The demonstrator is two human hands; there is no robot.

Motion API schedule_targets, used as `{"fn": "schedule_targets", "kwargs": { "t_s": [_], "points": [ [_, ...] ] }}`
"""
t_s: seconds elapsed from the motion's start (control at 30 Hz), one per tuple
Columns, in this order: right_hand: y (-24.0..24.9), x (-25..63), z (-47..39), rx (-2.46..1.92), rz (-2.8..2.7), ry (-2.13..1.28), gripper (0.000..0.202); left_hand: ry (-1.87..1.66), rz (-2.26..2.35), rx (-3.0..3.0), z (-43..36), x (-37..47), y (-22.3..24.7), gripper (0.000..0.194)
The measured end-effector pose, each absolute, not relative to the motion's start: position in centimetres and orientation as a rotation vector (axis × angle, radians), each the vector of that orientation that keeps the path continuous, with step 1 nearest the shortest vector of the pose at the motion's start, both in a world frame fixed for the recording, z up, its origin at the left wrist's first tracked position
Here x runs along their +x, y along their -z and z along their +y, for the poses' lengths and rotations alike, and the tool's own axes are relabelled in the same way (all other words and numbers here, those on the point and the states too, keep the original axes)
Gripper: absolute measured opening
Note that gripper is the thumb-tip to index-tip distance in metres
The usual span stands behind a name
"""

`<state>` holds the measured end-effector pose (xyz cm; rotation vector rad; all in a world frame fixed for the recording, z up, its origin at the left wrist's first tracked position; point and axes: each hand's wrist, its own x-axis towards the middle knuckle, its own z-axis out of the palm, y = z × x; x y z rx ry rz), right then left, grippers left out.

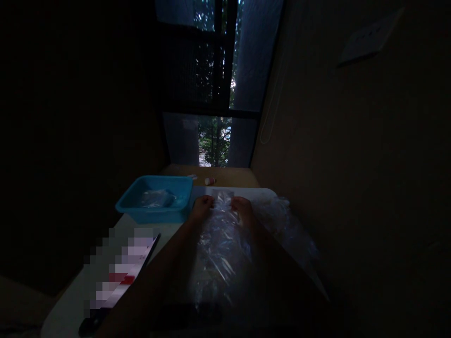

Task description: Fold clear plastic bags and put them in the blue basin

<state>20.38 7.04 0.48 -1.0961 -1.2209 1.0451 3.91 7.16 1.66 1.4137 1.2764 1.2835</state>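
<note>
A long sheet of clear, crinkled plastic [220, 249] stretches from between my hands down toward my body. At its far end, a small flat clear packet or folded part [223, 199] lies between my fingers. My left hand [203, 205] is closed on the left edge of the plastic, and my right hand [242, 206] pinches the right edge. Both hands are over the far part of the white table [172, 229]. The picture is dark, so the fingertips show poorly.
A blue basin [153, 216] holding a clear plastic packet [155, 198] stands at the left. More crumpled plastic [282, 218] lies at the right. A phone-like screen, partly pixelated [130, 267], is at the lower left. A small bottle [210, 180] lies near the window.
</note>
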Motion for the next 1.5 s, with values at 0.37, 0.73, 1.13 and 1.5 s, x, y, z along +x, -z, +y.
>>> {"fn": "schedule_targets", "kwargs": {
  "t_s": [0.37, 0.73, 1.13, 1.5],
  "points": [
    [-2.6, 23.2, 9.8, -1.194, -0.945, -0.942, 0.032, -1.41, 1.275, 1.693, 5.2, 5.3, -5.0, 0.018],
    [-7.3, 20.8, 7.3, -1.061, -1.135, -1.035, 0.016, -1.396, 1.154, 1.526, 3.6, 3.7, -9.2, 0.022],
    [-10.8, 18.6, 4.6, -1.054, -1.419, -1.038, 0.017, -1.289, 1.219, 1.698, 2.4, -0.8, -10.5, 0.023],
    [-13.0, 16.4, 3.0, -1.125, -1.561, -0.951, 0.004, -1.305, 1.252, 1.704, 1.1, -2.5, -10.3, 0.03]
  ]
}}
